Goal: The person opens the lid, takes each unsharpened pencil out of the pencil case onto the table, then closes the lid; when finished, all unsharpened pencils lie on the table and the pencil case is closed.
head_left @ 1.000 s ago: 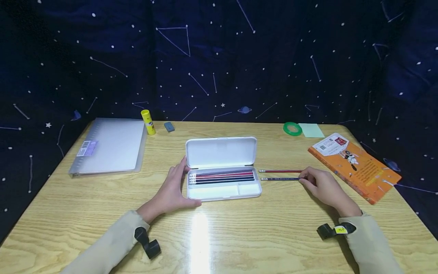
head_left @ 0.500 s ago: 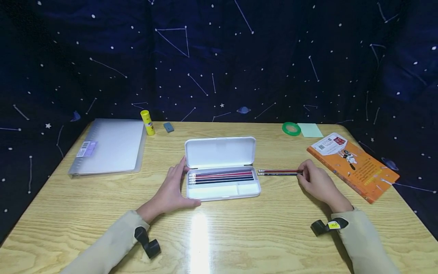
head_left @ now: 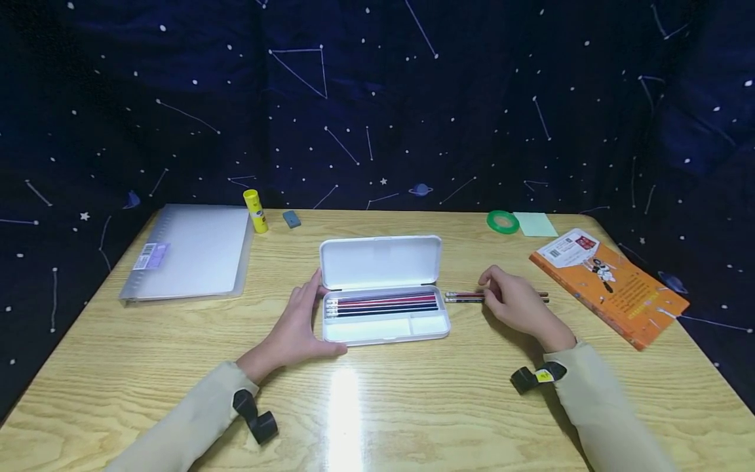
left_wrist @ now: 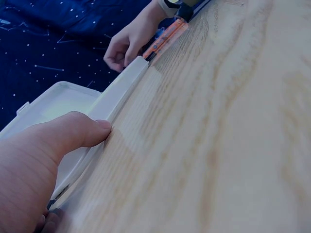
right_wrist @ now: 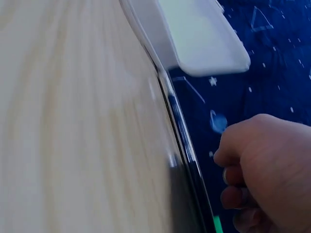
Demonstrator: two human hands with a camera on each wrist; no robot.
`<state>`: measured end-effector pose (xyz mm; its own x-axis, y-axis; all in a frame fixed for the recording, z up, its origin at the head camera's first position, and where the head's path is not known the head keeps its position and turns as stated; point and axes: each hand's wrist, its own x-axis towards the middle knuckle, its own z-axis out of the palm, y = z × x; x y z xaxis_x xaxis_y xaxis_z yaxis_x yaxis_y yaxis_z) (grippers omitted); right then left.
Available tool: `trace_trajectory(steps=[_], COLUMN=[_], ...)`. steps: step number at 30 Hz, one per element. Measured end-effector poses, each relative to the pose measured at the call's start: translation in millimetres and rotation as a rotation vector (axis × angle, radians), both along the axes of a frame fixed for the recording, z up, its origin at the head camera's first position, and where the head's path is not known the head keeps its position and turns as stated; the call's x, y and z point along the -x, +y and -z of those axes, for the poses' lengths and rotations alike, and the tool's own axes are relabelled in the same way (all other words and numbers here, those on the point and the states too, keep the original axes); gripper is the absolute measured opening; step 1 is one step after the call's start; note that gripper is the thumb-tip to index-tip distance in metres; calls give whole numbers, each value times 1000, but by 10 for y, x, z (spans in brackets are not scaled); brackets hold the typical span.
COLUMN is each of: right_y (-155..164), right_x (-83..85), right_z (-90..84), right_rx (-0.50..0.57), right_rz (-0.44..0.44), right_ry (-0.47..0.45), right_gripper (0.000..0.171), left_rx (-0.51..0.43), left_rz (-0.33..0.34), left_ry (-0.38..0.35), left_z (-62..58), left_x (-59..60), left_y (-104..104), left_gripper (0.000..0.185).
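Pencils (head_left: pixel 463 297) (two, side by side) lie under the right hand (head_left: pixel 514 303), its grip curled round their middle.

The head camera looks down across the wooden table (head_left: pixel 377 406), while both wrist cameras skim it closely, sharing the open pencil case (head_left: pixel 382 288) (left_wrist: pixel 116 97) (right_wrist: pixel 194 39).

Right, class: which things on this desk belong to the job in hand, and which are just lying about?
In use:
pencil case
two loose pencils
left hand, resting on the case
right hand, over the loose pencils

Lying about:
folder
glue stick
eraser
tape
sticky notes
book
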<state>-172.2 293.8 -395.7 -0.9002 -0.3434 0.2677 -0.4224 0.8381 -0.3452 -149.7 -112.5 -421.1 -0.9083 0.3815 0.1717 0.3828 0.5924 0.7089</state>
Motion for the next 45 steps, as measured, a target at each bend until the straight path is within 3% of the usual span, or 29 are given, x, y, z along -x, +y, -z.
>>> trace_trajectory(steps=[11, 23, 40, 45], right_y=[-641, -1084, -1435, -1443], right_x=[34, 113, 215, 201], right_z=[-89, -75, -68, -83], right_rx=[53, 27, -91, -104], right_rz=[-154, -318, -377, -339], right_ry=[-133, -78, -82, -98], right_gripper=[10, 5, 13, 15], left_rx=[6, 4, 10, 4], left_rz=[0, 2, -3, 2], left_ry=[1, -1, -8, -9], left_z=[12, 14, -3, -4], left_x=[-1, -13, 1, 17], left_y=[0, -6, -25, -11], left_gripper=[136, 136, 136, 136])
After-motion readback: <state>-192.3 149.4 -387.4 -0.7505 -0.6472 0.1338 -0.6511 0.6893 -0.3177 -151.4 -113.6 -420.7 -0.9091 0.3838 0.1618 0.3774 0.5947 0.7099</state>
